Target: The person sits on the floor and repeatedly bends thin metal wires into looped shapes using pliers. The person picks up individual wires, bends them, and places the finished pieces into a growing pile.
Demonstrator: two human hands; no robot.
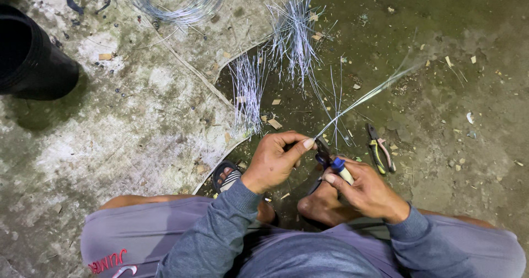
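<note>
No packages, signs or screens anywhere here. The nearest thing to a label is the red printed lettering with a white mark (110, 262) on the person's grey shorts (138, 234), low at the left.

The floor (138, 140) is bare concrete, pale and worn on one side, damp and greenish-dark on the other. Directly on it lie: a coil of thin wire (176, 0) at the far edge; two spread bundles of cut wire lengths (248, 90), the larger one (295, 35) farther off; a pair of pliers (380, 150) with yellow and pink handles, lying flat; a black bucket (30, 57) standing at the corner. Small wood chips (274, 123) and scattered debris are strewn across the dark patch.
</note>
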